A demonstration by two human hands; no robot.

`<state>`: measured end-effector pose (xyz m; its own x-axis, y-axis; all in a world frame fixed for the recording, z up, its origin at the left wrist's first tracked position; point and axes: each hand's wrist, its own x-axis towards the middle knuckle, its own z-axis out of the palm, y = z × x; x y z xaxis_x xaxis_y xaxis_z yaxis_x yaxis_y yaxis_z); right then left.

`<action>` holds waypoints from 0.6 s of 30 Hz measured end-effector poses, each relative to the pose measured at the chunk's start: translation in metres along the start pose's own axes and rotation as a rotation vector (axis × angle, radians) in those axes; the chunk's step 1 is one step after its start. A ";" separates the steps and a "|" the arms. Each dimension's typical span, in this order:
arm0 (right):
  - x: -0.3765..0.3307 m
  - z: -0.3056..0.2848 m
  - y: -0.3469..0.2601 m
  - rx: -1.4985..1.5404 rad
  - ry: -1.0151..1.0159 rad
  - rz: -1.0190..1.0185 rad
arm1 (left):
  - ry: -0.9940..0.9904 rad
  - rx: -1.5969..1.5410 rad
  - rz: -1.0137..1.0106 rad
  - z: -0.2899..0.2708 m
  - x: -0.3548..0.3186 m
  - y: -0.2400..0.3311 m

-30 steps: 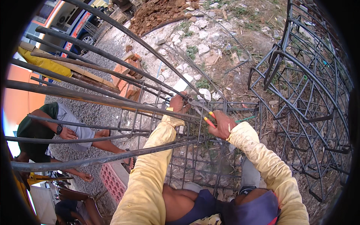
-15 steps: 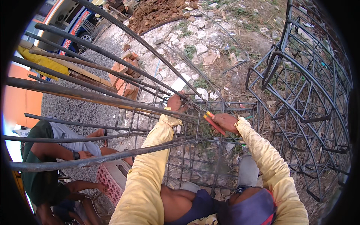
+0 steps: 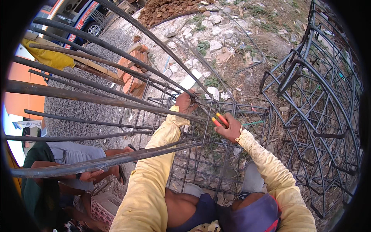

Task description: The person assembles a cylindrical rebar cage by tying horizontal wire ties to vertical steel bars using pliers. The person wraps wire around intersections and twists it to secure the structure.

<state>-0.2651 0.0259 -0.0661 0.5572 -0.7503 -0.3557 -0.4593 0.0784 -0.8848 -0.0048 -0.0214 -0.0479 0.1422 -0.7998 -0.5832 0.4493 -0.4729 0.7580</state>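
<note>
My left hand [image 3: 184, 101] is closed around a reinforcing bar [image 3: 170, 86] where several bars cross; part of its fingers is hidden behind the steel. In my right hand [image 3: 230, 129] is a pair of pincers [image 3: 220, 120] with red handles and yellow ends. The handles stand a little apart in my fingers. The metal end of the pincers points up and left toward the crossing by my left hand; what the jaws touch is too small to tell. Below both hands spreads the rebar cage [image 3: 218, 170], with thin cross bars.
Long thick bars [image 3: 77, 91] fan out to the left. More bent rebar frames [image 3: 309, 104] stand at the right. A co-worker in a dark shirt [image 3: 38, 170] crouches at lower left near a pink crate [image 3: 103, 207]. Bricks [image 3: 133, 69] and rubble [image 3: 214, 44] lie beyond.
My right hand has shifted slightly left, and the pincers have turned, their handles now toward the upper left. The view has moved a little. The co-worker has leaned lower.
</note>
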 end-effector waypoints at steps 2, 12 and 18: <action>-0.011 0.017 -0.004 -0.373 0.402 -0.304 | 0.003 -0.008 0.001 -0.006 0.000 0.000; 0.016 -0.010 0.034 1.116 -0.725 0.296 | -0.089 -0.068 -0.001 -0.008 0.012 0.001; 0.010 -0.011 -0.001 0.439 -0.227 0.223 | -0.065 -0.086 -0.027 -0.015 0.010 -0.003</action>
<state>-0.2663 0.0112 -0.0659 0.6374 -0.5272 -0.5620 -0.2780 0.5229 -0.8058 0.0084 -0.0224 -0.0603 0.0721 -0.8107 -0.5810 0.5269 -0.4636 0.7123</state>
